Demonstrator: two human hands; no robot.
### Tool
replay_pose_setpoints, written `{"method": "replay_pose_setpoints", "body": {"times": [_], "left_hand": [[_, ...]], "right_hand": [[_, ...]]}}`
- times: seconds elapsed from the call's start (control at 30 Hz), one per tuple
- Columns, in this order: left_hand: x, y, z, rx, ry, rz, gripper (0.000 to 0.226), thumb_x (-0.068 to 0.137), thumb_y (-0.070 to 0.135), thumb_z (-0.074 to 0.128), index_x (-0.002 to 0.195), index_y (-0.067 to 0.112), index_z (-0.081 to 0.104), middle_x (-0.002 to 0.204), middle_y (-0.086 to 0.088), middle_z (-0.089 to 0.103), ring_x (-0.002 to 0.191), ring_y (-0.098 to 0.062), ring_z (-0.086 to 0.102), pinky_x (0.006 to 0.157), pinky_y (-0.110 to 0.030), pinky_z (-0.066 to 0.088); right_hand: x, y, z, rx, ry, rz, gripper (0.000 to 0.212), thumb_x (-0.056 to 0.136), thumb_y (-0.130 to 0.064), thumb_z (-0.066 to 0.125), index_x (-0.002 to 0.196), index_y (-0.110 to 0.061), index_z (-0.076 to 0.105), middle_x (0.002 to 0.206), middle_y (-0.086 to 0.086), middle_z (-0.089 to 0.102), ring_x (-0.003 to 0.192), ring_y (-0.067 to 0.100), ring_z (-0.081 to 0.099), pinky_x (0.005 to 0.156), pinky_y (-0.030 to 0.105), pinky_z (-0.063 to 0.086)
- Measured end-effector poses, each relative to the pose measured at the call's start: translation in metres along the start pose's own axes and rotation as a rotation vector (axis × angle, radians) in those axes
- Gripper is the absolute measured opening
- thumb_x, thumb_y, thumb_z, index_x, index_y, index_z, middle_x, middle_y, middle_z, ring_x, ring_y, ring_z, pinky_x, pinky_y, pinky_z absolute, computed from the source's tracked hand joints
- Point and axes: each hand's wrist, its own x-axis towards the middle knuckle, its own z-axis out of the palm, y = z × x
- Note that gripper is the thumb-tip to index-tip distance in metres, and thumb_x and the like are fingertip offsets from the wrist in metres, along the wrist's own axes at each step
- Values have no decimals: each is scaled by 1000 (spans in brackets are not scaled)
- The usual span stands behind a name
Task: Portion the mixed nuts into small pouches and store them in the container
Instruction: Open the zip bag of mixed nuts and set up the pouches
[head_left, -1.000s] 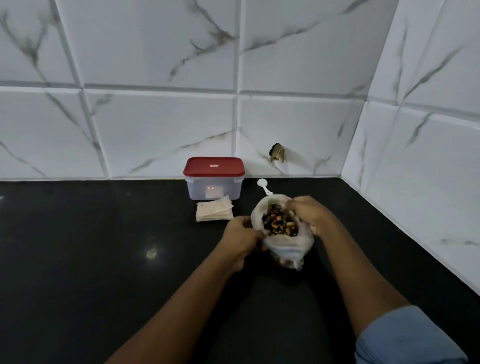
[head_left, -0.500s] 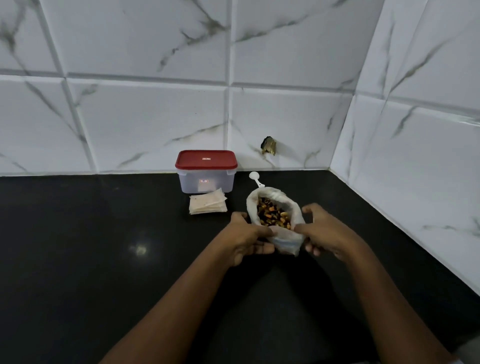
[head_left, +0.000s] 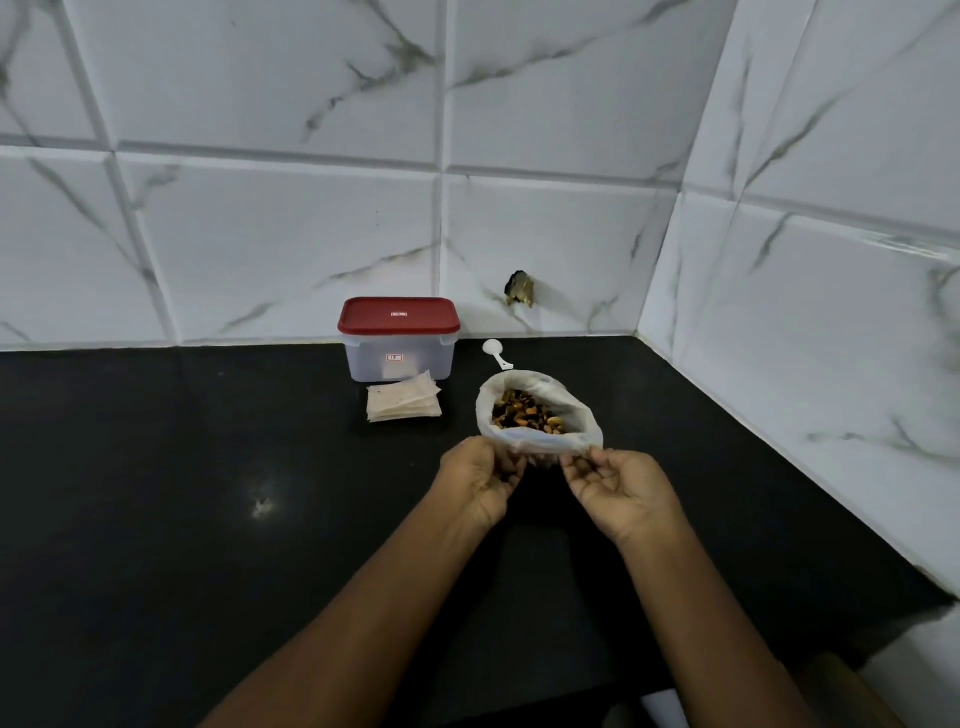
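A white plastic bag (head_left: 540, 441) stands open on the black counter (head_left: 208, 493), with mixed nuts (head_left: 525, 413) showing inside. My left hand (head_left: 483, 480) pinches the bag's near rim on the left. My right hand (head_left: 618, 486) pinches the same rim on the right, palm turned up. A clear container (head_left: 399, 353) with a shut red lid (head_left: 399, 315) sits against the back wall. In front of it lies a small stack of pale pouches (head_left: 403, 402). A white scoop (head_left: 497, 352) lies just behind the bag.
Marble-patterned tiled walls close the counter at the back and on the right, meeting in a corner. A small dark fitting (head_left: 519, 288) sticks out of the back wall above the scoop. The counter stretches bare and dark to the left.
Both hands have slid from the bag's sides to its near rim, and the mouth now gapes wider. The bag sits lower on the counter.
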Motion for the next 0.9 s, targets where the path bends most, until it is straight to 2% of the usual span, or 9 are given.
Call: {"method": "replay_pose_setpoints", "body": {"times": [0.1,0.17,0.23,0.33,0.43,0.57,0.67,0.77,0.9], "left_hand": [[-9,-1,-7,295,122,230,71,87,-6,55,148,25,38,139,-13,49,110,-28,64,82,-41,63],[-17,0,-14,753,123,654,84,84,3,65,151,38,30,158,2,22,139,-27,39,114,-49,44],[-16,9,-19,1242,-38,1054,79,82,12,67,149,40,37,162,10,18,151,-19,17,124,-48,18],[-3,21,-25,1796,-307,1181,44,90,24,59,134,28,59,142,4,53,144,-21,33,127,-47,7],[6,23,-29,1859,-402,1206,24,88,23,61,110,18,71,111,2,66,115,-21,52,118,-46,32],[2,22,-27,1819,-400,1325,10,93,19,63,101,16,69,108,0,62,102,-20,55,87,-40,50],[0,12,-28,1854,-359,1316,6,99,21,56,101,18,60,107,1,58,97,-19,55,78,-39,52],[0,7,-31,1902,-347,1231,4,99,22,55,102,21,56,108,2,57,95,-17,53,82,-39,52],[-8,18,-32,1728,-441,1130,17,91,40,64,98,26,59,100,10,56,93,-9,51,82,-31,50]], "right_hand": [[-4,2,-1,-316,-1,-113,45,99,9,40,140,-4,52,115,23,67,93,30,68,73,41,57],[-12,-5,-9,-812,3,-303,43,98,2,52,137,-18,52,112,17,71,87,26,71,70,40,61],[-17,-16,-17,-1328,16,-522,46,99,-13,60,140,-29,47,112,7,69,86,22,72,71,38,63],[-13,-35,-25,-1796,-164,-855,56,99,-15,57,148,-41,44,141,-4,52,121,18,59,102,38,52],[-4,-40,-27,-2075,-419,-937,54,96,-7,58,141,-38,59,155,-13,37,139,16,31,115,33,33],[10,-38,-31,-2199,-471,-1406,16,93,-17,70,108,-22,70,114,-9,63,109,17,46,90,40,52],[17,-33,-39,-2188,-481,-1671,15,88,-12,77,102,-12,70,94,1,61,86,20,50,65,36,50],[13,-29,-42,-2239,-525,-1588,17,90,-14,73,106,-12,67,97,2,59,83,22,57,60,35,49],[-10,-53,-17,-2231,-595,-968,30,90,-37,67,119,-33,63,110,-17,60,92,4,63,80,33,55]]}}
